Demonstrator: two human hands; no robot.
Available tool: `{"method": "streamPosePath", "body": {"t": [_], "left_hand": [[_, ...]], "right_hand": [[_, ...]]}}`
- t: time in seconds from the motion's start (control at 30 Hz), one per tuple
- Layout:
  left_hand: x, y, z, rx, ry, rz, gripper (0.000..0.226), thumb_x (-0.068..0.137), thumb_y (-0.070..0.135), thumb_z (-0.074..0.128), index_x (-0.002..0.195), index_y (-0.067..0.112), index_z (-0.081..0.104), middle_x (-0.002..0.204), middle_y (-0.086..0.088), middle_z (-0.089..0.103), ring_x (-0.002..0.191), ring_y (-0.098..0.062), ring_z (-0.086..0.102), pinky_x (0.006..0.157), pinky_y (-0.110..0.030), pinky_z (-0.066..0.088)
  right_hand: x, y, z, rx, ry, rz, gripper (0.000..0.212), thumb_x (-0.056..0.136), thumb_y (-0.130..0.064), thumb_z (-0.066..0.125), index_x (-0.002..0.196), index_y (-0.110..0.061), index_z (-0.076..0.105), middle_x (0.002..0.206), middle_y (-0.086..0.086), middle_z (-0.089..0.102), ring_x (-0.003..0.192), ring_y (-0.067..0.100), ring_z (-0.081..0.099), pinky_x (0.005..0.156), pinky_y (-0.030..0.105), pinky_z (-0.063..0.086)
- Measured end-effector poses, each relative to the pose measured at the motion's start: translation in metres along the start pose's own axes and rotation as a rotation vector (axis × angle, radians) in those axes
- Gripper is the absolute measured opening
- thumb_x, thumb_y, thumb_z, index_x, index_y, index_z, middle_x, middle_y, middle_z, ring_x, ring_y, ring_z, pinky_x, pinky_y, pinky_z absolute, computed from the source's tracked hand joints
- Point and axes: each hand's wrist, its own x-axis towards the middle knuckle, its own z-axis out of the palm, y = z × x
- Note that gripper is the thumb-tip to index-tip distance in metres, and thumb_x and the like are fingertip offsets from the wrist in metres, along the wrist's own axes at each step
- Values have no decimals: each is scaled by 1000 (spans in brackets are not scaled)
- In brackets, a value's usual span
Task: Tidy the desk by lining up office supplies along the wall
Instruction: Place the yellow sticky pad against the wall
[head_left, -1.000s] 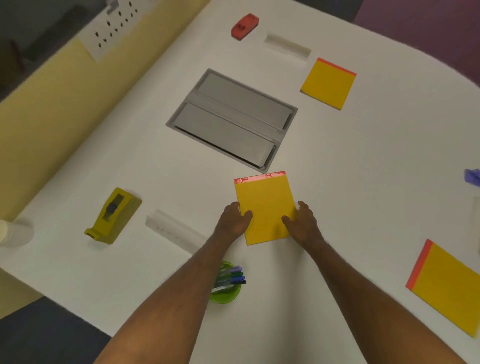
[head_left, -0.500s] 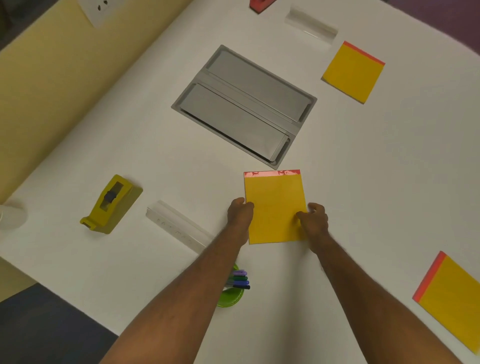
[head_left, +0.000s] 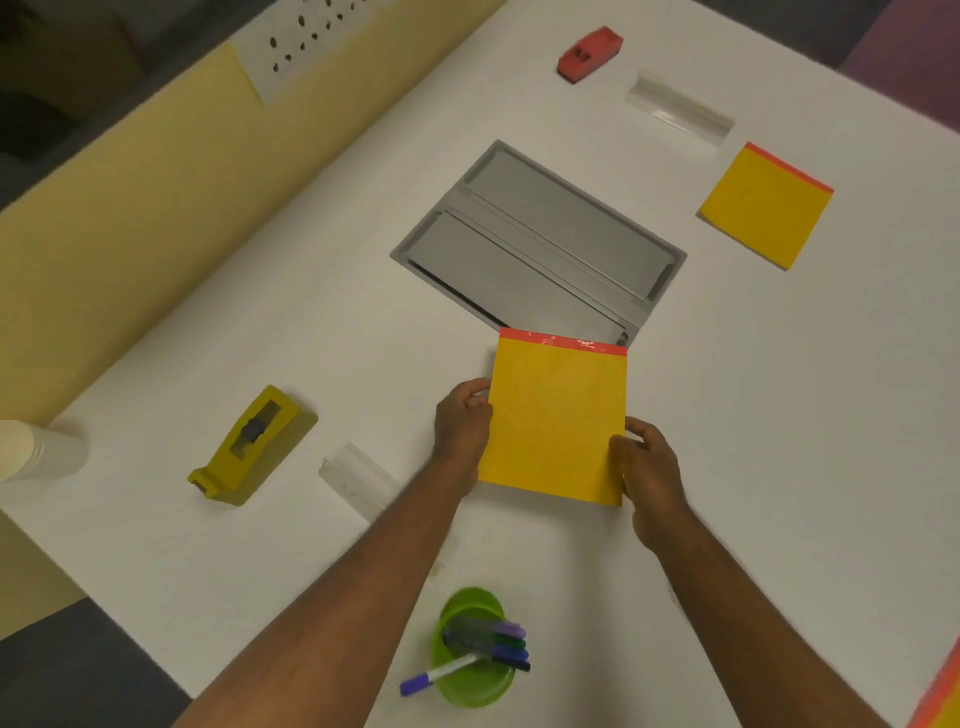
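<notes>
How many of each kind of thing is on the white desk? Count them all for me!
Yellow notepads: 3, one held, one far right, one cut off at the corner
Tape dispensers: 2, yellow and red
Clear rulers: 2
Green marker cup: 1
White cup: 1
Total: 9

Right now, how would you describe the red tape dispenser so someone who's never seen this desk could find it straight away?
Start at the grey hatch sunk into the middle of the white desk, then look past it to the far edge. The red tape dispenser sits there, beside a clear plastic ruler. It is the only red dispenser; the other dispenser, near the wall, is yellow.
</notes>
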Motion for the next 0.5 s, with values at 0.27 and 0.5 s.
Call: {"method": "streamPosePath", "body": {"t": [0.27, 0.5], "left_hand": [[77, 60, -60, -133, 64, 56, 29, 99, 6, 54, 122, 14, 71, 117, -9, 73, 91, -20, 71, 72, -32, 59], [137, 88, -106, 47, 387, 214, 32, 99, 15, 54, 129, 15, 66, 134, -6, 65, 124, -27, 59, 107, -40, 48]], "right_hand": [[28, -85, 69, 82, -269, -12, 28, 103, -8, 52, 127, -22, 56, 116, 6, 68, 102, 29, 68, 73, 38, 58], [73, -159, 138, 182, -315, -54, 30, 102, -2, 51, 128, -17, 55, 118, 11, 68, 100, 31, 70, 68, 39, 61]]}}
